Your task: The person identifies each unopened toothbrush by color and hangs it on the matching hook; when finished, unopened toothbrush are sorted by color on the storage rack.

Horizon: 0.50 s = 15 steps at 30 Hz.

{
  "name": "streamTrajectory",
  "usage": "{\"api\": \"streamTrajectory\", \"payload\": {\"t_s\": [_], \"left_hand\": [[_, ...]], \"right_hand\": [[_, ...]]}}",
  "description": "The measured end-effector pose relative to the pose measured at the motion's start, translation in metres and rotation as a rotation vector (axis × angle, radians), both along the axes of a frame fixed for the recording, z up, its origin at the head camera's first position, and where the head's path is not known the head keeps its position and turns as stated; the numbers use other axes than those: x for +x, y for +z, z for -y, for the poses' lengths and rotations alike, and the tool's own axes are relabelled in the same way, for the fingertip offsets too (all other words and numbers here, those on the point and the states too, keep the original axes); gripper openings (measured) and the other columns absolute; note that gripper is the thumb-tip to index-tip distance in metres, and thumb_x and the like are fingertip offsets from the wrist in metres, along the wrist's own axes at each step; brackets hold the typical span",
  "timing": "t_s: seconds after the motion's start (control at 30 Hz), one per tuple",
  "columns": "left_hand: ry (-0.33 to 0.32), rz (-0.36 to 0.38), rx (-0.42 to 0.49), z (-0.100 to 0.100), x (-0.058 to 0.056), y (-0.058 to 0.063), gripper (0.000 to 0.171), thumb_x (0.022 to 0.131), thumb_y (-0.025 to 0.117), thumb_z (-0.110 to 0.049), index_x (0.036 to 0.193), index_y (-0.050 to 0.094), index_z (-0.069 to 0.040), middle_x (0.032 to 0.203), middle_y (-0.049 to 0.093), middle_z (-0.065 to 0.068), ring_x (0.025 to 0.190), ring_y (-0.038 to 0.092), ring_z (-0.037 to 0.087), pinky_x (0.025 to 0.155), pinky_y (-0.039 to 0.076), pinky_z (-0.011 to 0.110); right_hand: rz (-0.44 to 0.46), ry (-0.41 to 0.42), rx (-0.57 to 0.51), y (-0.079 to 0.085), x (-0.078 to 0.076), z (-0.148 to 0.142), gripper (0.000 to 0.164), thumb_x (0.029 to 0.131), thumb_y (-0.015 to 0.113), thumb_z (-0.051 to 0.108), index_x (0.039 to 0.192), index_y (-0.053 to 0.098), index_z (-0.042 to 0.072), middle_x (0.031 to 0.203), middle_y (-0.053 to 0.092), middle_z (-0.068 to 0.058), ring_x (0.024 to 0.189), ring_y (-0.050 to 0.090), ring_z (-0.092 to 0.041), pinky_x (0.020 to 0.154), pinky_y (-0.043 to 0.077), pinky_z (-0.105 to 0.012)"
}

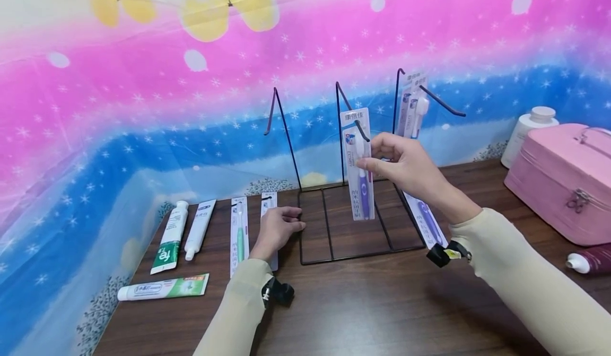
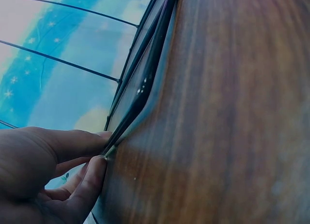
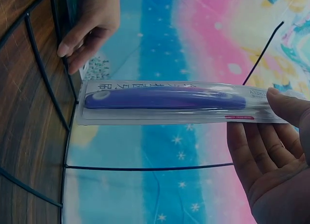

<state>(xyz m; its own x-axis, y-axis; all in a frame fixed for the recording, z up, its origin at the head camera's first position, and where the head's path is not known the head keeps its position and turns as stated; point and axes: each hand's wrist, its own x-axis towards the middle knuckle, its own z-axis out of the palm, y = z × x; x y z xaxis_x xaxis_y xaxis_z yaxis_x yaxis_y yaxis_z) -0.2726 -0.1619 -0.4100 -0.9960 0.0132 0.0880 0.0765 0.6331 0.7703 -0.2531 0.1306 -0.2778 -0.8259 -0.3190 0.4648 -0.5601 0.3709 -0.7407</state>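
Observation:
My right hand (image 1: 406, 167) pinches a packaged toothbrush (image 1: 364, 191) with a purple handle between thumb and fingers. The pack hangs upright at the middle hook of a black wire rack (image 1: 329, 234), and the hook's end shows in front of its card. In the left wrist view, my left hand (image 2: 53, 166) pinches the rack's base wire at its left side. Other packaged toothbrushes (image 1: 417, 109) hang on the right hook, partly hidden by my right hand. The left hook (image 1: 271, 112) carries nothing.
Left of the rack lie a green toothbrush pack (image 1: 240, 239), another pack (image 1: 269, 201) partly behind my left hand, and toothpaste tubes (image 1: 164, 288). At right stand a pink case (image 1: 558, 181) and a white bottle (image 1: 517, 138); a dark red tube (image 1: 594, 260) lies nearby.

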Motion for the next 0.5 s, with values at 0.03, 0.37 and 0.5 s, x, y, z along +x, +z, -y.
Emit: {"api": "streamTrajectory", "payload": {"t_s": [0.03,0.37,0.5], "left_hand": [[0.0,0.001,0.002,0.0,0.0,0.0,0.033,0.084,0.076,-0.01,0.116,0.071,-0.009,0.1,0.068,0.006,0.09,0.064,0.018,0.078,0.052,0.035],[0.009,0.012,0.003,0.001,0.0,0.0,0.033,0.084,0.076,-0.01,0.116,0.071,-0.01,0.101,0.069,0.006,0.091,0.064,0.018,0.078,0.052,0.035],[0.009,0.01,0.001,0.0,0.0,0.0,0.033,0.084,0.076,-0.01,0.117,0.071,-0.01,0.1,0.068,0.005,0.09,0.064,0.018,0.078,0.052,0.035]], "right_hand": [[0.005,-0.003,0.001,0.0,-0.002,0.0,0.029,0.087,0.071,0.044,0.097,0.061,0.019,0.09,0.07,0.004,0.083,0.067,-0.013,0.065,0.049,-0.035],[0.043,0.006,-0.005,0.004,-0.032,0.009,0.034,0.086,0.071,0.046,0.099,0.061,0.016,0.095,0.072,0.003,0.088,0.067,-0.015,0.078,0.047,-0.041],[0.05,0.014,-0.031,0.005,-0.041,0.01,0.033,0.088,0.071,0.041,0.1,0.061,0.012,0.096,0.072,0.0,0.088,0.068,-0.017,0.081,0.047,-0.04]]}}
